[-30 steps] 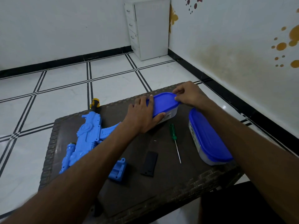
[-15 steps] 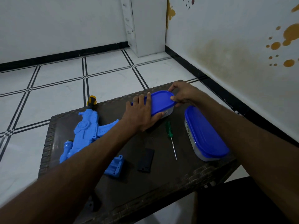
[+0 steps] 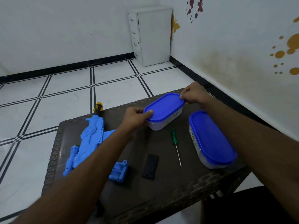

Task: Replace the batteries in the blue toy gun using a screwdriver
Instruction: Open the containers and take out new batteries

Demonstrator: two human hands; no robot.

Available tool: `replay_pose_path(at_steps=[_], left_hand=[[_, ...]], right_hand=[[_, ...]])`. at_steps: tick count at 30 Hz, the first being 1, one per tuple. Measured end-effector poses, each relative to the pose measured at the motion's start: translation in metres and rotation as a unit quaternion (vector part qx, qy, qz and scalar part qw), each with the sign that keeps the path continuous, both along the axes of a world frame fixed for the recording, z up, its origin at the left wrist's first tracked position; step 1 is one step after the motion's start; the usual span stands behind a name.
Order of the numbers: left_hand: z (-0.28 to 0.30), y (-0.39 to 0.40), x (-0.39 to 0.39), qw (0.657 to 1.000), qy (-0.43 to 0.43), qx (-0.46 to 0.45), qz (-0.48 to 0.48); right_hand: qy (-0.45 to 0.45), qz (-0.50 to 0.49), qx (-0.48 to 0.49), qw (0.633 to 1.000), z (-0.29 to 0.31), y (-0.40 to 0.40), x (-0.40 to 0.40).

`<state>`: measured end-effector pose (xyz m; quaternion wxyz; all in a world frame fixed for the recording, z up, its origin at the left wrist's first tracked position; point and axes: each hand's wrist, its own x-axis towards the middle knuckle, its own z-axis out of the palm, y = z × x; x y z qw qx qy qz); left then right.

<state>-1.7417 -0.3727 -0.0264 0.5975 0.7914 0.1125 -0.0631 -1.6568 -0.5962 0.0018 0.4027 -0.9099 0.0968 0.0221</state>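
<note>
The blue toy gun (image 3: 90,143) lies on the left of the dark woven table (image 3: 161,191), partly under my left forearm. A black battery cover (image 3: 150,166) lies near the table's middle. The green-handled screwdriver (image 3: 175,145) lies to its right. At the back of the table stands a small clear container with a blue lid (image 3: 164,109). My left hand (image 3: 135,120) grips its near left end, thumb on the lid. My right hand (image 3: 192,94) pinches the lid's far right rim.
A second, larger blue-lidded container (image 3: 210,139) stands at the table's right edge, next to my right forearm. A white drawer cabinet (image 3: 152,36) stands in the room's far corner. White tiled floor surrounds the table.
My left hand went from lying flat on the lid to gripping the small container's left end. My right hand kept hold of the lid's far edge. The head camera tilted up a little.
</note>
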Motion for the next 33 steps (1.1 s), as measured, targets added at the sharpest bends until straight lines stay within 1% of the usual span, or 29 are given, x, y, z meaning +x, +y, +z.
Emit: replay_pose_path(at_steps=[2,4,8,10,13,16,19,22,25,30,31,33], left_hand=[[0.003,-0.012,0.008,0.999,0.005,-0.04,0.025],[0.006,-0.023,0.021,0.997,0.015,-0.058,0.04],[0.008,-0.042,0.041,0.991,0.052,-0.109,0.063],[0.006,-0.049,0.047,0.987,0.069,-0.124,0.072],[0.005,-0.051,0.055,0.982,0.093,-0.142,0.089],[0.003,-0.052,0.059,0.98,0.111,-0.139,0.093],[0.004,-0.057,0.056,0.98,0.116,-0.148,0.067],[0.0,-0.065,0.048,0.981,0.102,-0.156,0.049],[0.0,-0.073,0.035,0.987,0.07,-0.146,0.025],[0.006,-0.063,0.006,0.998,0.015,-0.059,-0.001],[0.007,-0.059,-0.001,0.999,0.004,-0.036,-0.002],[0.007,-0.05,-0.017,1.0,-0.019,0.012,-0.018]], right_hand=[[0.0,-0.016,0.021,1.0,0.0,-0.008,0.008],[-0.001,-0.03,0.063,0.998,0.003,-0.016,0.016],[0.004,-0.029,0.11,0.994,0.006,-0.026,0.025],[0.017,-0.034,0.13,0.991,0.002,-0.026,0.028],[0.005,-0.055,0.161,0.985,-0.005,-0.024,0.031],[0.003,-0.063,0.144,0.988,-0.006,-0.021,0.034],[-0.001,-0.041,0.1,0.994,-0.001,-0.022,0.031],[-0.02,-0.008,0.034,0.999,-0.001,-0.025,0.022],[-0.026,-0.007,-0.009,1.0,0.0,-0.028,0.003],[-0.028,0.04,-0.093,0.994,0.008,-0.046,-0.049],[-0.012,0.061,-0.103,0.993,0.011,-0.051,-0.061],[0.048,0.099,-0.12,0.987,0.017,-0.058,-0.082]])
